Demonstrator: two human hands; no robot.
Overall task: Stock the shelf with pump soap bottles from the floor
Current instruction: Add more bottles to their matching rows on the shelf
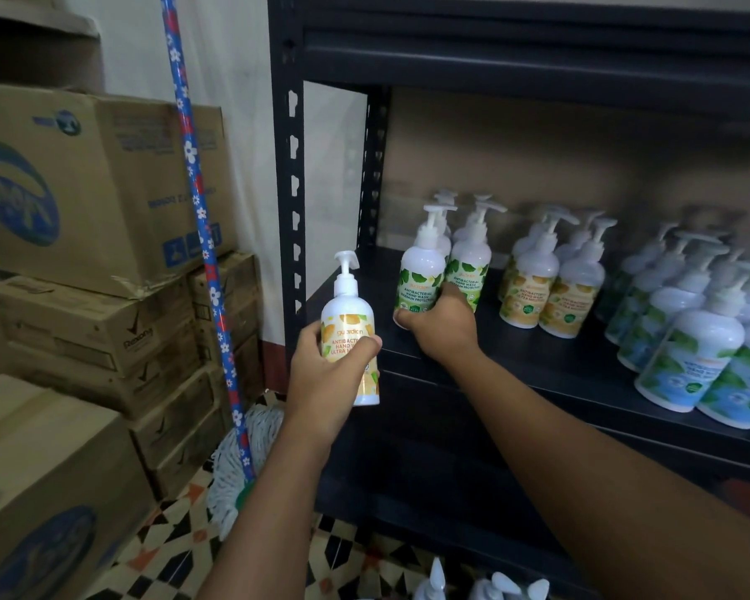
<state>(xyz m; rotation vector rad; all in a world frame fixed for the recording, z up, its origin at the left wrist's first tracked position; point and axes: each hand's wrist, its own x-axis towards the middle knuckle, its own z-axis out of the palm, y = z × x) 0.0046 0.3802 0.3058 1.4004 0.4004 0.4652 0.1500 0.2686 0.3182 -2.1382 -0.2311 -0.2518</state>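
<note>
On the black metal shelf [550, 365] I count three groups of pump soap bottles: green-leaf ones [468, 264] at its left end, about four deep, orange-label ones [574, 292] beside them, again about four, and blue-label ones [685, 357] at its right end, too blurred and overlapped to count. My right hand [440, 324] wraps the base of the front green bottle [421, 275], which stands on the shelf. My left hand [325, 374] clasps one orange-label bottle [350, 326] in front of the shelf's left post, upright, off the board. Below the shelf, white pump tops [481, 586] poke up from the tiled floor, cut off by the frame. Left of the shelf stand stacked cardboard boxes [96, 270] and a flowered mop handle [200, 236].
</note>
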